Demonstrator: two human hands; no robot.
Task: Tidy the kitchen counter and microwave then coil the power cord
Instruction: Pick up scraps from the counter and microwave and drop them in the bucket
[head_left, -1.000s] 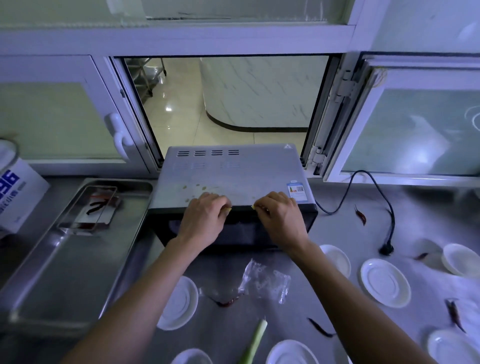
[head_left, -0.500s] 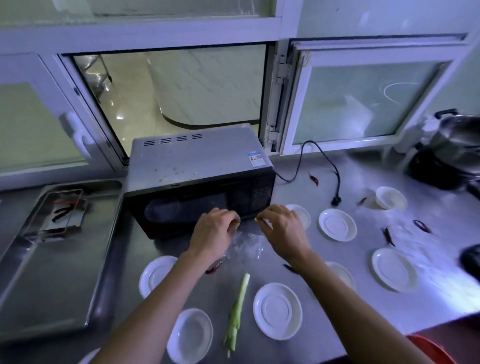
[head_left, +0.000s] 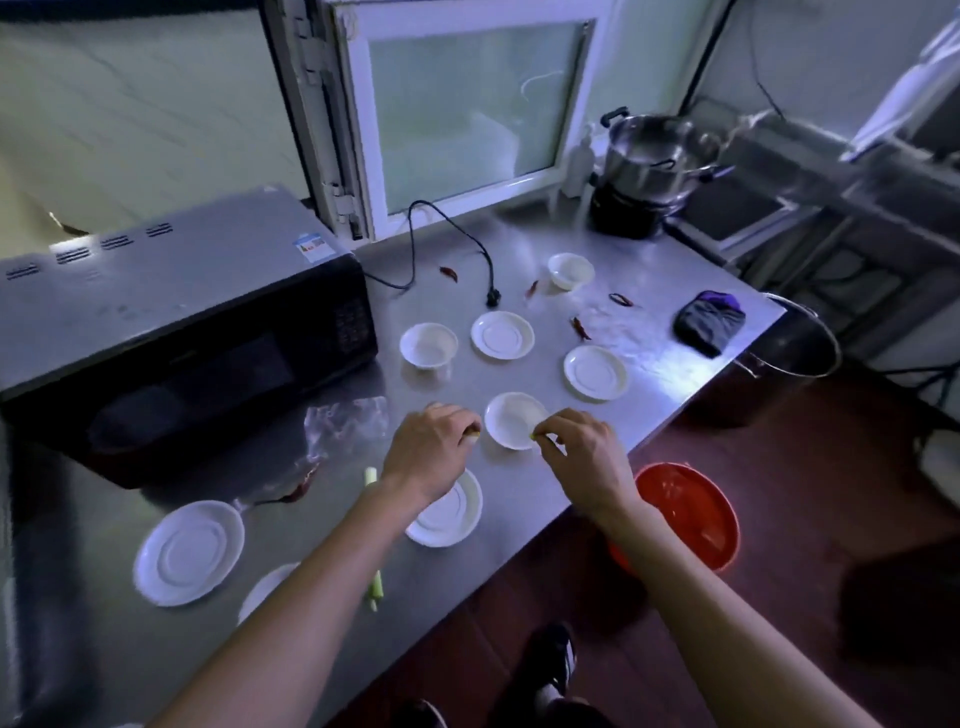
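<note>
A black microwave (head_left: 182, 317) stands at the left of the steel counter (head_left: 660, 358). Its black power cord (head_left: 415, 234) lies uncoiled behind it, plug (head_left: 493, 297) on the counter. My left hand (head_left: 428, 457) and my right hand (head_left: 576, 454) hover on either side of a small white bowl (head_left: 514, 418), each pinching a small yellowish scrap in its curled fingers. Several white saucers such as one at the near left (head_left: 189, 551), dried red chillies (head_left: 579, 327), a green stalk (head_left: 373, 540) and a clear plastic wrapper (head_left: 345, 423) lie scattered about.
A red bin (head_left: 685, 514) sits on the floor below the counter's right edge, beside a large steel pot (head_left: 795, 353). A dark cloth (head_left: 709, 322) lies at the counter's far right corner. A steel cooking pot (head_left: 654, 156) stands on a burner further back.
Both hands left the microwave's top front edge and came right and nearer, over the counter, to the small bowl, still pinching scraps. My view swung right, bringing the red bin in.
</note>
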